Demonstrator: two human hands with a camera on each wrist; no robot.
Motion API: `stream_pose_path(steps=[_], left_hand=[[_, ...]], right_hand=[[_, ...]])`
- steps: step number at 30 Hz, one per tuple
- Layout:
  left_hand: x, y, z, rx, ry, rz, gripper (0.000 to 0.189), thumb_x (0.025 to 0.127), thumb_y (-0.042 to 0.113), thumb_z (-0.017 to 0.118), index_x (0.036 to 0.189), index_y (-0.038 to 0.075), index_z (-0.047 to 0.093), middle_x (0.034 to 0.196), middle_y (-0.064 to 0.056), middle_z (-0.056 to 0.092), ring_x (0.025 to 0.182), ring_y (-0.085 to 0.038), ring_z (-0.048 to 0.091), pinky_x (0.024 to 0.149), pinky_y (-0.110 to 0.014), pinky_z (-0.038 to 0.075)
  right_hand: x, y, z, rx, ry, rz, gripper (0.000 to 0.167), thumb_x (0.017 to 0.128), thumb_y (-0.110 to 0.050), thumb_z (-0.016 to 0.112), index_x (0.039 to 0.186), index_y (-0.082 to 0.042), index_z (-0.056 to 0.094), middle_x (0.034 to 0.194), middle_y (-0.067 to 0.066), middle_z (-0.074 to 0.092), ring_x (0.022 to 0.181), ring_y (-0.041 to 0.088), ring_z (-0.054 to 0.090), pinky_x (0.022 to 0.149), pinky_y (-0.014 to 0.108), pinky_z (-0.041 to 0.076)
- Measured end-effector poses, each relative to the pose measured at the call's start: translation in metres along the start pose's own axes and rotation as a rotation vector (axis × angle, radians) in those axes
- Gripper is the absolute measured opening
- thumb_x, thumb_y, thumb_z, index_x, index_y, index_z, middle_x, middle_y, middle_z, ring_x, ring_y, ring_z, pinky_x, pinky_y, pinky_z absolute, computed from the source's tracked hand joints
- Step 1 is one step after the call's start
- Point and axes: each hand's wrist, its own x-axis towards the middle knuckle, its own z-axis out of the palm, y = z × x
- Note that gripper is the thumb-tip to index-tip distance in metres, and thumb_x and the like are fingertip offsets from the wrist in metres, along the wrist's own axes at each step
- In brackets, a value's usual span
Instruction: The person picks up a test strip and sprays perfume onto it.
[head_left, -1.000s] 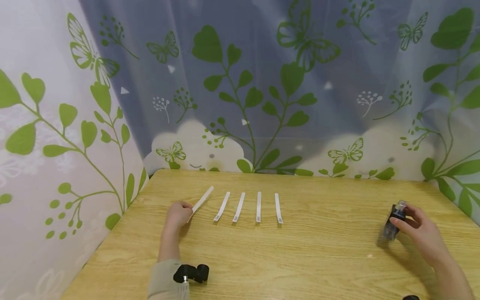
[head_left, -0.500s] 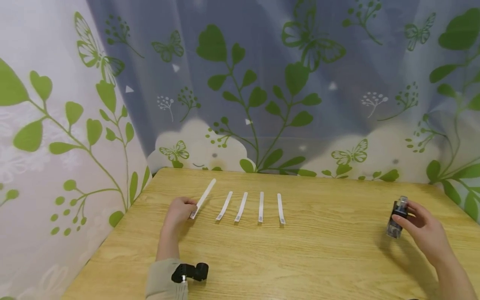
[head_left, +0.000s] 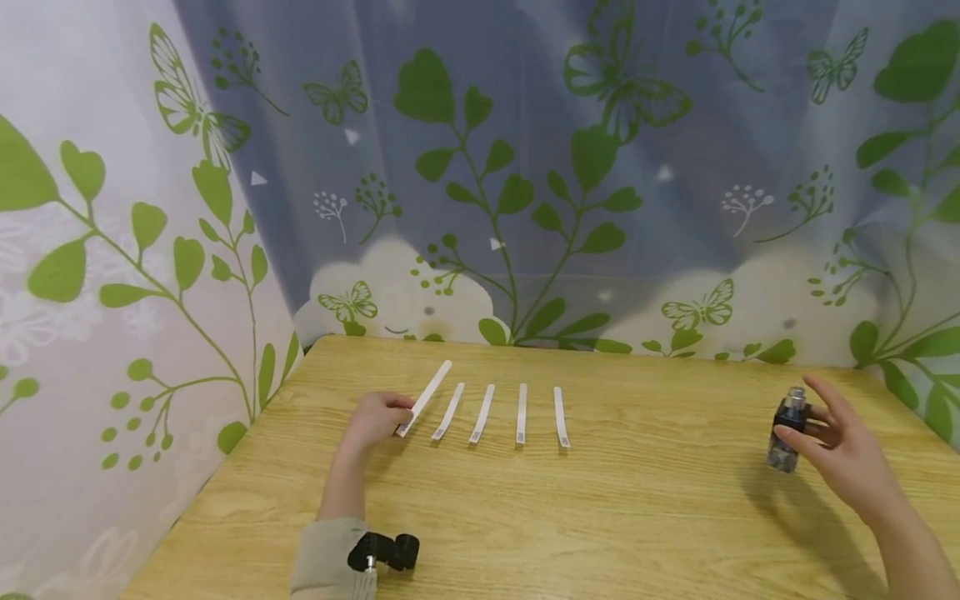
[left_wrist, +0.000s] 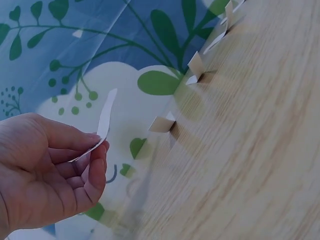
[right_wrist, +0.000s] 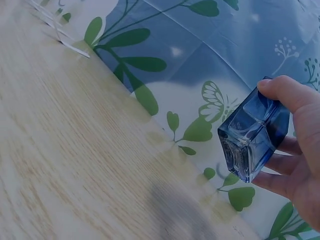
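Observation:
Between thumb and fingers, my left hand [head_left: 381,419] pinches a white paper perfume test strip [head_left: 429,393] by its lower end. The strip's free end points away and to the right; in the left wrist view the strip [left_wrist: 105,117] is bent lengthwise. At the right, my right hand [head_left: 847,458] holds a small perfume bottle [head_left: 784,446] upright above the table, with the index finger raised near its silver spray top [head_left: 796,397]. Dark, clear glass with a faceted base shows on the bottle [right_wrist: 250,135] in the right wrist view; its top is hidden there.
Several more test strips lie in a row on the wooden table [head_left: 600,517], the nearest strip [head_left: 448,412] just right of my left hand, the farthest strip [head_left: 561,417] near the middle. Their near ends are bent upward. A leaf-patterned curtain [head_left: 525,208] stands behind the table.
My left hand has moved to the right with its strip, closer to the row. The bottle has shifted slightly left, and my right index finger has lifted from beside the spray top.

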Motion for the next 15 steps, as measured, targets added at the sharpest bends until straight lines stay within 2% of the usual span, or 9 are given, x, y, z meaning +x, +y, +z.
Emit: stream_pose_path(steps=[2, 5, 6, 9, 15], left_hand=[[-0.001, 0.003, 0.003, -0.010, -0.016, 0.015, 0.021, 0.085, -0.002, 0.056, 0.103, -0.010, 0.063, 0.088, -0.015, 0.063, 0.069, -0.016, 0.055, 0.059, -0.029, 0.049], [-0.002, 0.008, 0.006, -0.031, -0.031, 0.027, 0.021, 0.085, -0.003, 0.056, 0.103, -0.010, 0.063, 0.088, -0.016, 0.063, 0.069, -0.016, 0.055, 0.060, -0.029, 0.049], [-0.002, 0.010, 0.007, -0.038, -0.039, 0.027, 0.021, 0.085, -0.003, 0.055, 0.104, -0.010, 0.062, 0.089, -0.016, 0.063, 0.070, -0.017, 0.056, 0.061, -0.030, 0.049], [-0.004, 0.015, 0.011, -0.040, -0.047, 0.036, 0.020, 0.086, -0.003, 0.056, 0.104, -0.009, 0.063, 0.089, -0.015, 0.063, 0.070, -0.017, 0.056, 0.062, -0.031, 0.050], [-0.007, 0.024, 0.021, -0.059, -0.092, 0.067, 0.018, 0.084, -0.004, 0.057, 0.100, -0.009, 0.064, 0.085, -0.013, 0.063, 0.066, -0.016, 0.055, 0.060, -0.030, 0.049]], right_hand=[[0.000, -0.004, 0.001, -0.009, -0.020, -0.013, 0.075, 0.093, -0.012, 0.057, 0.150, -0.029, 0.011, 0.128, 0.040, 0.027, 0.089, -0.023, 0.034, 0.061, 0.010, 0.045], [0.000, -0.008, 0.004, -0.026, -0.046, -0.016, 0.071, 0.093, -0.014, 0.057, 0.149, -0.026, 0.016, 0.128, 0.039, 0.030, 0.089, -0.022, 0.036, 0.061, 0.014, 0.047], [0.000, -0.010, 0.005, -0.039, -0.053, -0.018, 0.070, 0.093, -0.015, 0.057, 0.149, -0.025, 0.017, 0.129, 0.038, 0.030, 0.091, -0.017, 0.041, 0.061, 0.015, 0.047], [0.001, -0.014, 0.010, -0.072, -0.070, -0.013, 0.069, 0.092, -0.019, 0.058, 0.149, -0.025, 0.019, 0.132, 0.036, 0.031, 0.092, -0.016, 0.041, 0.062, 0.016, 0.047], [0.000, -0.024, 0.019, -0.047, -0.080, -0.055, 0.066, 0.091, -0.016, 0.060, 0.147, -0.021, 0.025, 0.130, 0.031, 0.037, 0.092, -0.021, 0.038, 0.062, 0.019, 0.049]])
